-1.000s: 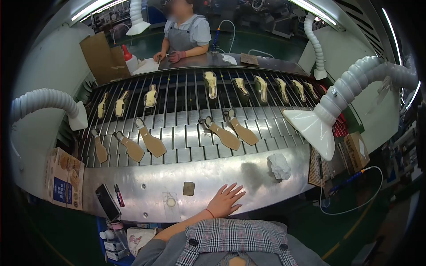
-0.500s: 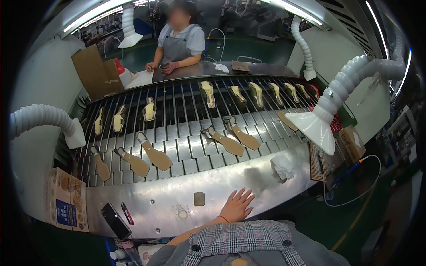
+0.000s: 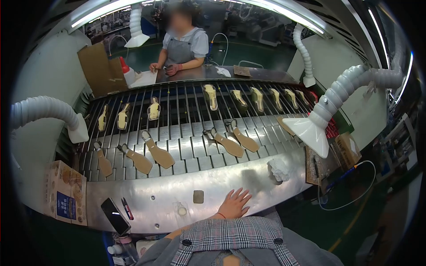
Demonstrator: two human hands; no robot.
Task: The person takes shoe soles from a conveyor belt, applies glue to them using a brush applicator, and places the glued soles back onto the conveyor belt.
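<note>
Tabletop (image 3: 217, 185) beneath splayed left hand (image 3: 233, 205)

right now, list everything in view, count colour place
soles: six, tan, near half of conveyor, one partly hidden
cream-faced pieces: at least nine, cream, conveyor's far half
hoods: four, white, around conveyor
crumpled wad: one, white, near bench
square pad: one, brownish, near bench
phone: one, black, near bench
small tool: one, red-black, beside phone
printed box: one, beige-blue, left edge
bottle: one, white-red, far bench
co-worker: one, grey-aproned, across conveyor
left hand: one, bare, near bench's edge
</note>
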